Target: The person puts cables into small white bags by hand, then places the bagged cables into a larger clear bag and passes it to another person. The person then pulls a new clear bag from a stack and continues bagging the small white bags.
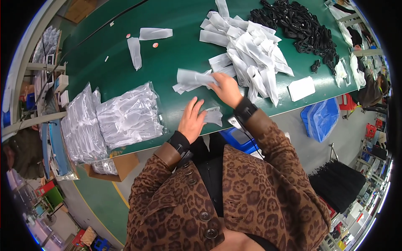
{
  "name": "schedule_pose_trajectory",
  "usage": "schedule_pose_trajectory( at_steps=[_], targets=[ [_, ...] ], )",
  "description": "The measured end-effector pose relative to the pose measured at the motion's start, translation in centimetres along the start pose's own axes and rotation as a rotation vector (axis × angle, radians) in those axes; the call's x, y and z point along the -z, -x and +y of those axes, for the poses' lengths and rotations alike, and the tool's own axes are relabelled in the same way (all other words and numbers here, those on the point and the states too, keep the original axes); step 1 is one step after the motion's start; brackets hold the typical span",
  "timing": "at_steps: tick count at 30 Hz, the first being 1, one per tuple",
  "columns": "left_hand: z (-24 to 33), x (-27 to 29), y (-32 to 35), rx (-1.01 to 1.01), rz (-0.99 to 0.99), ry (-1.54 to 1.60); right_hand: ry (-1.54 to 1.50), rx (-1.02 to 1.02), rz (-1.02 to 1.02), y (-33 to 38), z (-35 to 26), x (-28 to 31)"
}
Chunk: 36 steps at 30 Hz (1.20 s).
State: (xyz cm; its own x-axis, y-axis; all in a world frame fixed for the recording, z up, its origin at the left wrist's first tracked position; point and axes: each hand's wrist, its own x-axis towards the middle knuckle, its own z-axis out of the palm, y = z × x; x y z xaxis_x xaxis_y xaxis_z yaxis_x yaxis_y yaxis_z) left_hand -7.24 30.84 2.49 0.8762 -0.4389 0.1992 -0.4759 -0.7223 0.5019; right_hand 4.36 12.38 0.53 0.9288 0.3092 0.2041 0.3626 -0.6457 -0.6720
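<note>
My right hand (227, 90) is closed on the end of a translucent white sleeve (193, 78), slightly smeared by motion, held over the green table. Another white strip lies under or along it; I cannot tell whether the hand grips that too. My left hand (191, 120) rests palm down near the table's front edge, fingers stretched out. Its thumb lies against a short white sleeve (214, 116), partly hidden by the hand. Beyond my right hand spreads a large loose pile of white sleeves (255, 52), touching the far side of the strips.
Clear bags packed with white sleeves (130, 115) stand at the left. Coiled black cables (307, 27) heap at the far right, near a white card stack (301, 88). Two loose sleeves (155, 34) lie far left. A blue bin (320, 119) and cardboard box (121, 169) sit below the edge.
</note>
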Motion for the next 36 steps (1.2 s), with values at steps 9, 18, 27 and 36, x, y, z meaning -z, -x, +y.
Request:
schedule_pose_trajectory(
  at_steps=[9, 18, 27, 36],
  targets=[
    [-1.3, -1.1, 0.6, -0.045, -0.116, -0.023, -0.103, 0.326, -0.052, 1.6, -1.2, 2.1],
    [0.2, 1.1, -0.2, 0.046, -0.076, -0.031, 0.392, 0.371, -0.265, -3.0, -1.4, -2.3],
    [-1.4, -0.9, 0.7, 0.043, -0.247, -0.201, 0.055, 0.405, -0.233, 0.8, 0.9, 1.1],
    [-0.9, -0.3, -0.6, 0.040, -0.264, -0.211, 0.454, 0.378, -0.162, -1.4, 3.6, 2.1]
  ],
)
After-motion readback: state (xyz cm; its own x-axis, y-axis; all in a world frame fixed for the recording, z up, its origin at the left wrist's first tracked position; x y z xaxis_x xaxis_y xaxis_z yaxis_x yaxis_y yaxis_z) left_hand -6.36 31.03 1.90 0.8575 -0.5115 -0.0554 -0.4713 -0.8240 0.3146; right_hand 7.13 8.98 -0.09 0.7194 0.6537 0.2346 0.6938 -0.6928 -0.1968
